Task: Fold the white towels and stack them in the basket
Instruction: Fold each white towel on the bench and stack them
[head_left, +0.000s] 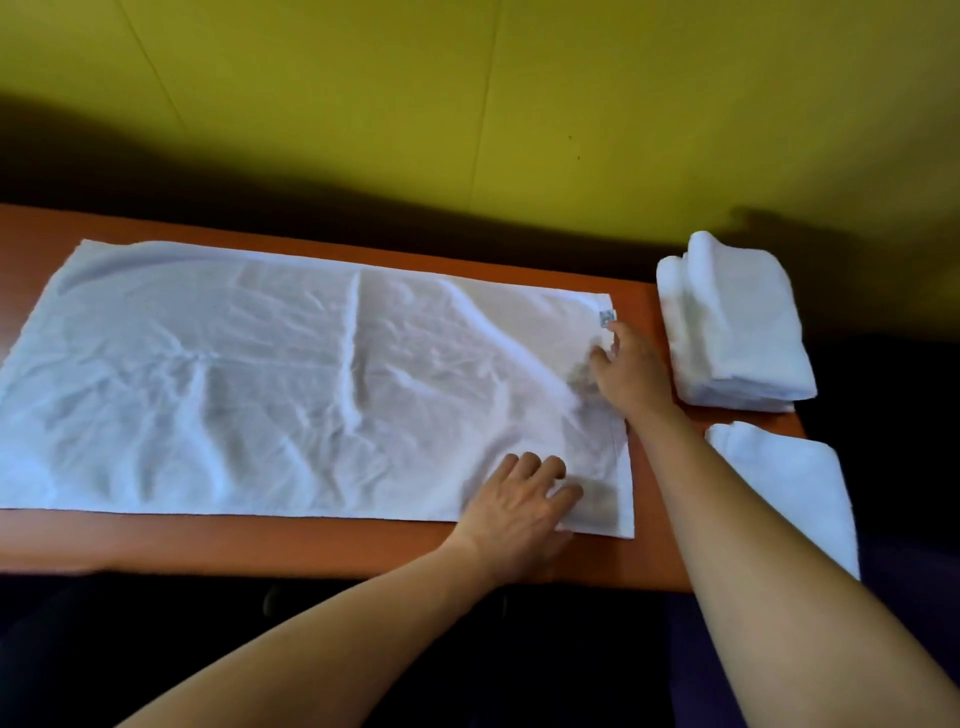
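Observation:
A large white towel (270, 379) lies spread flat and wrinkled across the orange table (260, 545). My left hand (519, 499) rests palm down on the towel's near right corner, fingers fairly straight. My right hand (631, 369) lies on the towel's right edge just below a small label (607, 317), its fingers stretched toward the far corner. Whether the fingertips pinch the edge is not visible. No basket is in view.
A stack of folded white towels (737, 327) sits at the table's far right. Another folded white towel (795, 488) hangs over the table's right end. A yellow-green wall (467, 104) stands behind the table. Dark space lies below the near edge.

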